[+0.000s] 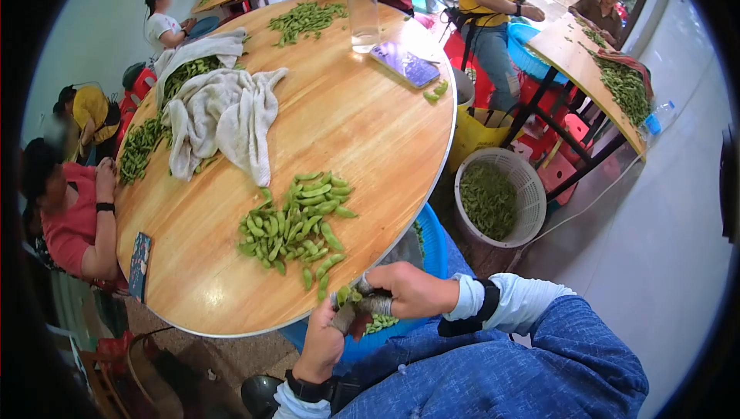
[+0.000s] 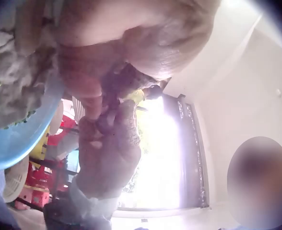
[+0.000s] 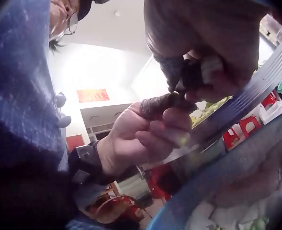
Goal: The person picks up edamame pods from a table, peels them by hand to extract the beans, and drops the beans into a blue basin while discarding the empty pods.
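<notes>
Both hands meet just off the round table's near edge, over a blue basin. My left hand pinches a green edamame pod between thumb and fingers. My right hand pinches at the same pod from the other side, the fingertips of both hands close together. Grey wrapping covers the thumbs and some fingertips, as on the left thumb in the right wrist view. Shelled beans show in the basin below. Beyond the hands, a heap of edamame pods lies on the table.
The wooden table also bears towels over more pods, a water bottle, a purple phone and a dark phone. A white basket of pods stands on the floor at right. Other people sit around.
</notes>
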A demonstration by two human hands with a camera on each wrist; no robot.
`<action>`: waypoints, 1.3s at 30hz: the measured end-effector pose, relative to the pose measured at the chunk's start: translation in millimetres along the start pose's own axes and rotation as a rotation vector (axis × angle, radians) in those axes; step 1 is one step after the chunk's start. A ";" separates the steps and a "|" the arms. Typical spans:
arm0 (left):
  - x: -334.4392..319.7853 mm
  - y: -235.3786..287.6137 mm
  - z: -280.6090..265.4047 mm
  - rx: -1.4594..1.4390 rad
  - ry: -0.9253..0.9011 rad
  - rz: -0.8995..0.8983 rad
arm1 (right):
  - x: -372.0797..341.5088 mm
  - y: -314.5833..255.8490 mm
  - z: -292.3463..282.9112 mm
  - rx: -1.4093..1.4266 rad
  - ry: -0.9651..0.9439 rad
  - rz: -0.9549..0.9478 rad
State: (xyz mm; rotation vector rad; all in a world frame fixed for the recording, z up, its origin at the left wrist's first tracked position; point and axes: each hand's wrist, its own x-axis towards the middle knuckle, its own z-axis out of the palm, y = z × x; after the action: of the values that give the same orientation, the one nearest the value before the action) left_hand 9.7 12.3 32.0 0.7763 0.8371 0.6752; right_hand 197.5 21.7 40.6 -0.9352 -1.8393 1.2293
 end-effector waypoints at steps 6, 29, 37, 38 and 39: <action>2.6 -12.1 -12.2 -0.241 -0.033 -0.066 | 2.3 -4.9 4.8 0.105 0.035 0.021; 48.6 57.5 0.1 1.703 0.111 0.650 | -58.1 34.9 -67.0 0.339 0.577 0.429; 39.9 73.7 1.6 1.049 0.236 0.667 | -9.6 3.4 -28.7 0.371 0.263 0.165; 34.0 73.4 6.0 0.697 0.188 0.539 | -4.9 2.1 -26.3 0.409 0.221 0.152; 28.4 71.8 7.0 0.349 0.143 0.407 | 0.1 1.3 -24.2 0.449 0.176 0.139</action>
State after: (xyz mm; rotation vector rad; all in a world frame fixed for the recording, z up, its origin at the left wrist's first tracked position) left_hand 14.5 71.1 82.4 1.2443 0.9506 0.9674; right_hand 218.5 32.3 46.2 -0.8910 -1.3028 1.5107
